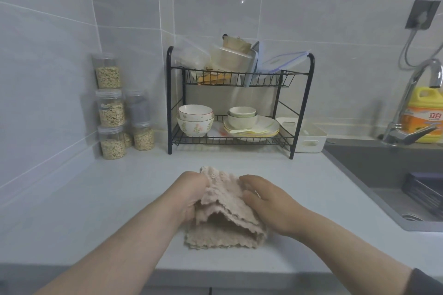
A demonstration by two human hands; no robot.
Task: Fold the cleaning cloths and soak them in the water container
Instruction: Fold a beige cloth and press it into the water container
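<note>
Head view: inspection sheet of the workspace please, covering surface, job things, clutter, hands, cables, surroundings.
Surface: white counter, cloth near its front edge.
Job's things: beige cloth partly folded, top layer lifted; no water container identified.
Clutter: dish rack with bowls, stacked jars, white basket.
Hands: left hand grips the cloth's left edge; right hand rests on its right side.
Cables: grey cable hanging from wall socket.
Surroundings: tiled wall, sink and faucet at right, detergent bottle.

A black dish rack (bowls and plates on its lower shelf) stands far on the counter, grain jars to its left, a yellow bottle far right.
</note>
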